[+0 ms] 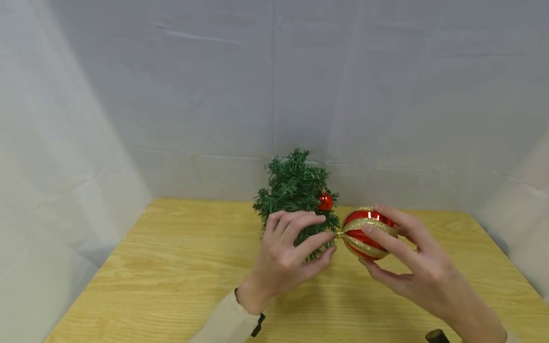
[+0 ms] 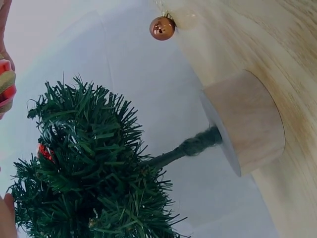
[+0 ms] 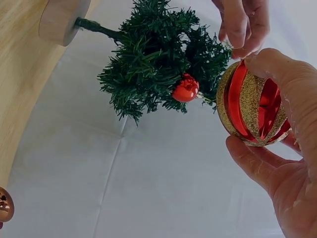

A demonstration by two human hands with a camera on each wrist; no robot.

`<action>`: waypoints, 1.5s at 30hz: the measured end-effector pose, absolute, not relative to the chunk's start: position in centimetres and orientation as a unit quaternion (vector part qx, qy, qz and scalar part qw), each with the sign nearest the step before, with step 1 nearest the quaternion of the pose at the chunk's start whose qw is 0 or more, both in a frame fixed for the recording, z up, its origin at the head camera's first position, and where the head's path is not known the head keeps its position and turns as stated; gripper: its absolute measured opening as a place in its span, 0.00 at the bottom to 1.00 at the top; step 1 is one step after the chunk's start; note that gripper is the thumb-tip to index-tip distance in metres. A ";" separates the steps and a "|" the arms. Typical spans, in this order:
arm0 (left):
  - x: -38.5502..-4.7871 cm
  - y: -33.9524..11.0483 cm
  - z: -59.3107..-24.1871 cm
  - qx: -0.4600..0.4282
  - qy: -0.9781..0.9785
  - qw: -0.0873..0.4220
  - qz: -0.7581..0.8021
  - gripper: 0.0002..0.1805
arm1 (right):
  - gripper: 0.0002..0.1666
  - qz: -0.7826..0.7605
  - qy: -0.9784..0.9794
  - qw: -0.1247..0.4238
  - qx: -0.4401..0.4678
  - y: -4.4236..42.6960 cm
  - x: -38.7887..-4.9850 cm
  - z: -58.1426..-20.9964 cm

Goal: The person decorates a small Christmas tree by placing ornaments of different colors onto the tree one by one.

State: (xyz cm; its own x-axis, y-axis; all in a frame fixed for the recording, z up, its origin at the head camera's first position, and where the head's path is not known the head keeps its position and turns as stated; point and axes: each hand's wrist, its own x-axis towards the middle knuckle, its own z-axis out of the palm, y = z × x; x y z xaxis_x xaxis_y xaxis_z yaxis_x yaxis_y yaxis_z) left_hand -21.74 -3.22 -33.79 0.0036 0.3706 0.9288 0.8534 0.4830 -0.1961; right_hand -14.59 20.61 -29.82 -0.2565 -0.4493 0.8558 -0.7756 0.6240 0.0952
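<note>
My right hand (image 1: 422,267) grips a large red bauble (image 1: 364,233) with gold glitter stripes, thumb below and fingers over it. Its gold cap points left, toward my left hand (image 1: 291,247). The left fingers are bent, with the index fingertip at the cap; whether they pinch its loop is unclear. Behind the left hand stands a small artificial Christmas tree (image 1: 296,183), partly covered by it. A small shiny red bauble (image 1: 326,201) hangs on the tree's right side. The round wooden base (image 2: 252,124) shows in the left wrist view.
A small copper-coloured bauble (image 2: 162,28) rests on the wooden table (image 1: 171,267) in the left wrist view. Pale sheeting (image 1: 206,105) stands behind the table and along its sides. A dark strap (image 1: 259,325) circles the left wrist.
</note>
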 end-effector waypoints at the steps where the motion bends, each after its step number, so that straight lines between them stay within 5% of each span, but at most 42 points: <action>1: -21.7 -3.2 -33.8 -0.456 -0.669 0.541 -0.226 0.11 | 0.28 0.176 -0.774 0.462 0.397 20.6 -14.6 -29.8; 5: -21.7 -3.1 -33.9 -0.455 -0.665 0.543 -0.238 0.03 | 0.28 0.171 -0.777 0.460 0.394 20.5 -14.4 -29.8; 23: -21.5 -2.9 -34.3 -0.456 -0.669 0.527 -0.256 0.09 | 0.27 0.173 -0.776 0.458 0.398 20.3 -14.3 -29.9; 34: -21.4 -2.8 -34.3 -0.447 -0.659 0.539 -0.274 0.03 | 0.28 0.177 -0.783 0.451 0.389 20.3 -14.1 -30.2; 45: -21.6 -3.1 -34.5 -0.469 -0.646 0.532 -0.282 0.07 | 0.27 0.183 -0.835 0.395 0.337 20.4 -13.8 -31.3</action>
